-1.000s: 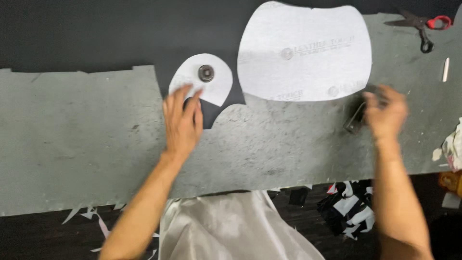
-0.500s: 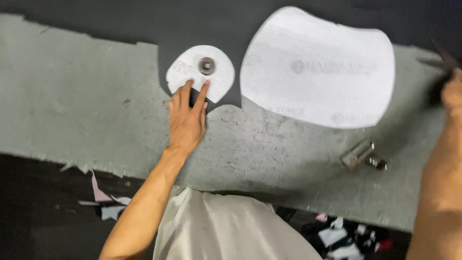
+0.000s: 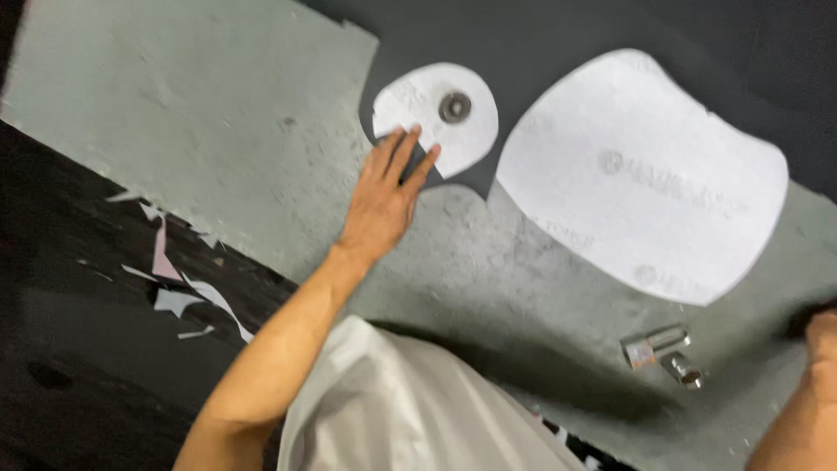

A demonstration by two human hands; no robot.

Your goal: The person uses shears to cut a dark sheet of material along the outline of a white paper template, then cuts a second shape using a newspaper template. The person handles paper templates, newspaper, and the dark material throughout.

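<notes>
Grey felt sheet, rough-edged and speckled, is laid across a dark tabletop and takes up most of the view. Left hand is pressed flat, palm down, with fingers extended and held close together; the fingertips are rested on the lower edge of a small white paper pattern, while the palm is set on the felt just below it. Small pattern is rounded, with a notch cut at its lower right, and is placed partly over the dark tabletop where the felt has been cut away. One round metal weight is seated on it, near its middle. Large white paper pattern, broad and curved, is laid just beside the small one to the right, apart from it, overlapping both tabletop and felt. Short metal cylinder piece and a smaller metal cap are found lying on the felt below the large pattern, near each other. Right hand is seen only in part at the frame's right edge, blurred; whether it is open or closed cannot be told. Paper scraps, white and pink, are scattered on the dark floor at lower left. Pale garment is visible at bottom centre.
</notes>
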